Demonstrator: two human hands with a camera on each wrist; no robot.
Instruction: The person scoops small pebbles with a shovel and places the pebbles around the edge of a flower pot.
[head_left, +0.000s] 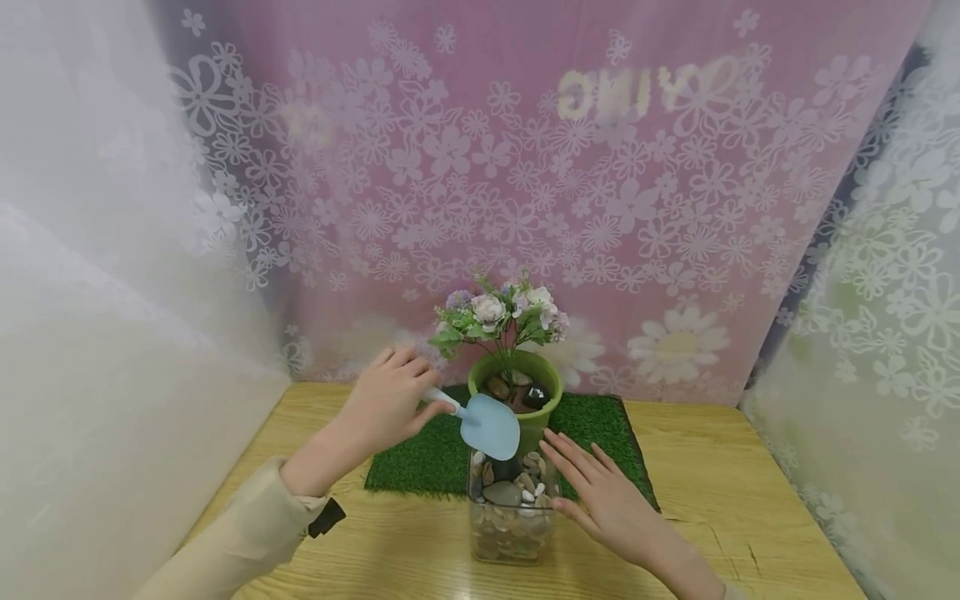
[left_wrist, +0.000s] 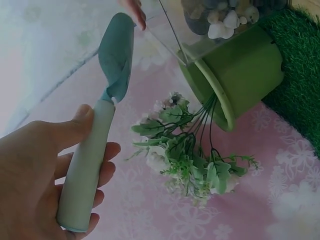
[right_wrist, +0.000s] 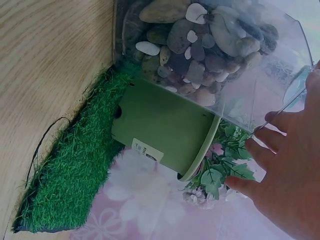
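My left hand (head_left: 390,398) grips the pale handle of a small blue garden trowel (head_left: 491,427). In the head view the trowel's blade overlaps the far side of a clear square container (head_left: 474,521) with pebbles (head_left: 504,493) inside. In the left wrist view the thumb lies along the handle (left_wrist: 85,170), fingers curled behind it. My right hand (head_left: 603,500) has its fingers spread, with the fingertips right at the container's rim. Behind stands a green flowerpot (left_wrist: 250,75) holding artificial flowers (head_left: 495,310) and a few stones (head_left: 536,397).
The flowerpot stands on a green artificial grass mat (head_left: 420,460), with the container at the mat's front edge on the wooden tabletop (head_left: 390,542). A pink floral curtain (head_left: 450,217) closes off the back, and pale sheets (head_left: 112,333) hang at both sides.
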